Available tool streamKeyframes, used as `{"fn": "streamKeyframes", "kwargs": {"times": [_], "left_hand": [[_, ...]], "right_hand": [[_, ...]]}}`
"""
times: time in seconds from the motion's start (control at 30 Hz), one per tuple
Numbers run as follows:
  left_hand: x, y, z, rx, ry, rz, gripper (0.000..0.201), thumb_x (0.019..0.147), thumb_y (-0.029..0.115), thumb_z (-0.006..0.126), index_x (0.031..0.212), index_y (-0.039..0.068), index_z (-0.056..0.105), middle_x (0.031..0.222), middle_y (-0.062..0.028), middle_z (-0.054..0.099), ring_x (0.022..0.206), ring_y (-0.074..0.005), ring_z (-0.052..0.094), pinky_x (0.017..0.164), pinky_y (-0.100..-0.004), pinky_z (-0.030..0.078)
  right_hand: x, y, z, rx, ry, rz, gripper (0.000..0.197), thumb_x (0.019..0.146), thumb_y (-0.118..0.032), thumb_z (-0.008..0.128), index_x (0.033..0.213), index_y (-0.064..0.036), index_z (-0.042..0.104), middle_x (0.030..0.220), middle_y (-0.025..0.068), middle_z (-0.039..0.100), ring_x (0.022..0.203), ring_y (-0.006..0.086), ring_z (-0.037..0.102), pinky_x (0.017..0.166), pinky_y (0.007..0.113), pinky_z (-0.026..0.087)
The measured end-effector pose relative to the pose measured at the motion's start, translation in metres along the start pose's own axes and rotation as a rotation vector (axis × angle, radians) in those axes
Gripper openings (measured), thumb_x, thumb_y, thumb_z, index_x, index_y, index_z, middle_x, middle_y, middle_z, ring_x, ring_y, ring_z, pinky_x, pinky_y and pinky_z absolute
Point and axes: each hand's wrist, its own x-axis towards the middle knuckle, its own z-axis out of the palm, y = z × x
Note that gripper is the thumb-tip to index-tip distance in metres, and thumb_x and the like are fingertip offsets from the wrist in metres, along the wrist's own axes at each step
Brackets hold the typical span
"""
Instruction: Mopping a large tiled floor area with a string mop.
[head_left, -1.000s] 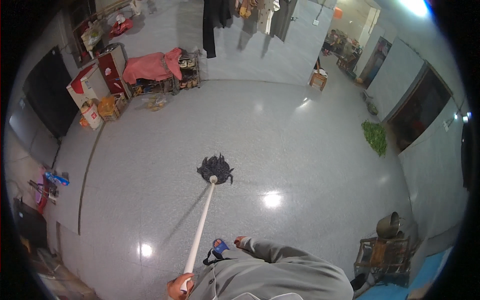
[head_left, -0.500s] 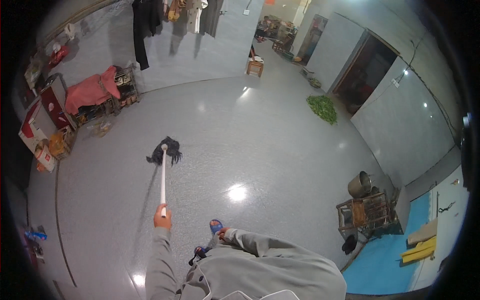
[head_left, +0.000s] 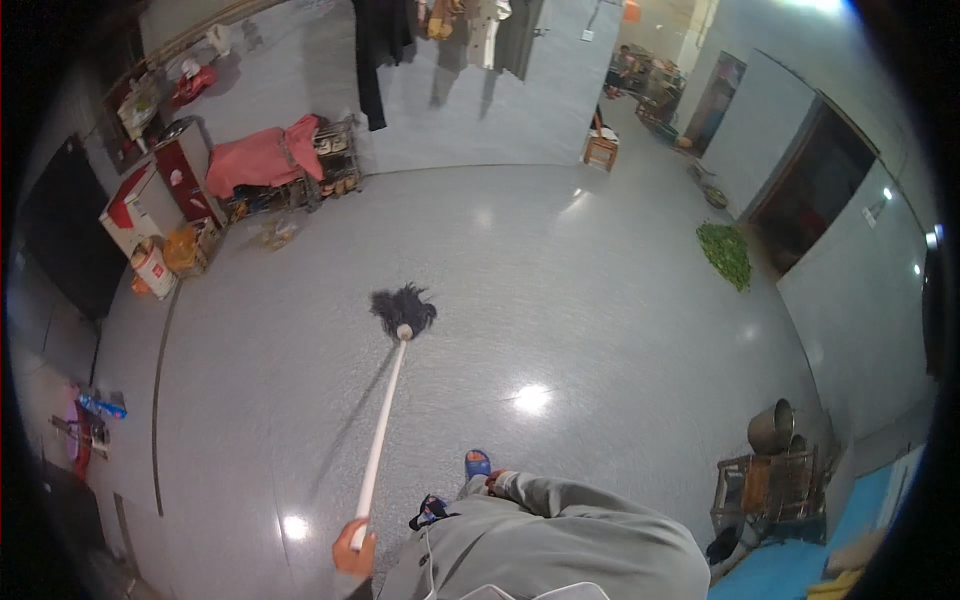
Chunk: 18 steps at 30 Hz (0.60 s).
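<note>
While standing on the grey floor (head_left: 560, 300), holding the mop (head_left: 382, 425) in the left grip (head_left: 355, 548), wrapping fingers snugly around the near end of its white handle. Slanting the handle forward and slightly rightward, resting the dark, stringy mop head (head_left: 404, 312) on the floor ahead. Casting a thin shadow left of the handle. Hanging the right grip (head_left: 493, 483) low, just beside a blue slipper (head_left: 478, 463); showing too little past the grey sleeve (head_left: 550, 490), so not being able to tell whether wide, narrow or holding anything. Seeing a pink cloth (head_left: 262, 162) draping over a shoe rack (head_left: 340, 165) forward-left, well apart from the mop head. Spotting a pile of green leaves (head_left: 725, 255) lying on the floor forward-right, near a dark doorway (head_left: 815, 190). Also noting a metal pot (head_left: 770, 427), tilting, at near right.
</note>
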Motion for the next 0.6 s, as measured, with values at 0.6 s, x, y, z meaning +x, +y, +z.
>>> {"fn": "streamKeyframes", "kwargs": {"times": [0.6], "left_hand": [[0.097, 0.005, 0.084, -0.043, -0.006, 0.053, 0.025, 0.076, 0.01, 0.053, 0.1, 0.005, 0.056, 0.091, -0.0152, 0.06, 0.083, -0.0253, 0.059, 0.072, -0.0311, 0.045]], "right_hand": [[0.065, 0.039, 0.001, -0.235, -0.164, -0.163, 0.024, 0.077, -0.023, 0.054, 0.095, -0.0103, 0.062, 0.087, 0.0064, 0.062, 0.082, 0.0198, 0.058, 0.074, 0.034, 0.046]]}}
